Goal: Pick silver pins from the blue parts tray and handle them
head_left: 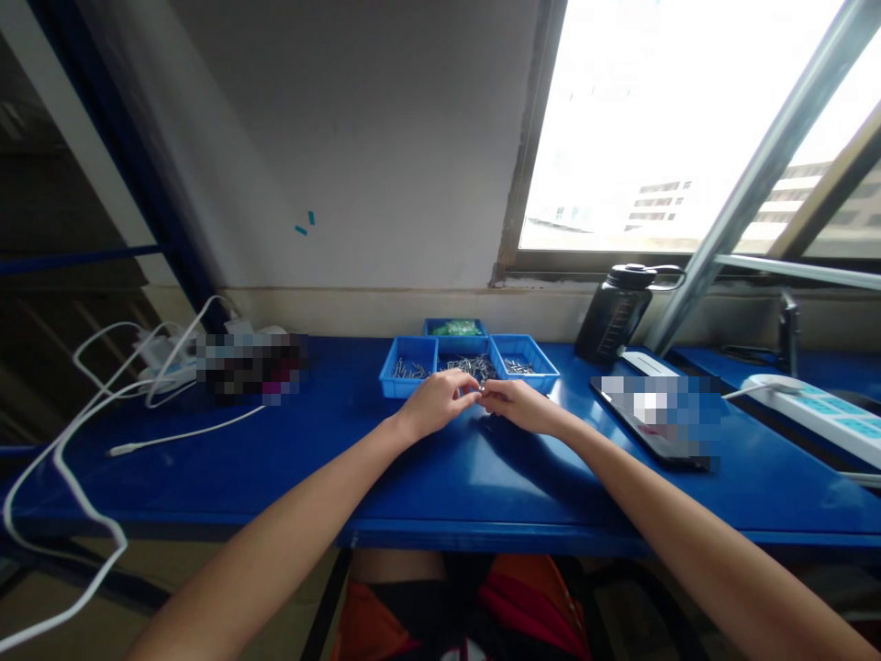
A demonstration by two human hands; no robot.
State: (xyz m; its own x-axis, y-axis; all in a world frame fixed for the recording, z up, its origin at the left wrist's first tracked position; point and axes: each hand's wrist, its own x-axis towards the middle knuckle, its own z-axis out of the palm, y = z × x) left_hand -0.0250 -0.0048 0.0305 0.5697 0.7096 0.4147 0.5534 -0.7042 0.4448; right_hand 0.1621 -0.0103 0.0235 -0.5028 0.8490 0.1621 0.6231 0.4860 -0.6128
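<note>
My left hand and my right hand meet just above the table, in front of a blue divided tray. Their fingertips are pinched together around a tiny shiny spot, too small to name. Small metal screw-like pieces are heaped in the tray's middle compartment, partly hidden by my fingers. Fewer such pieces lie in the left compartment, and others in the right one. Behind it stands a smaller blue bin with green contents.
On the blue table, white cables tangle at the left. To the right are a black bottle, a flat dark device, partly pixelated, and a white power strip. A wall and window rise behind.
</note>
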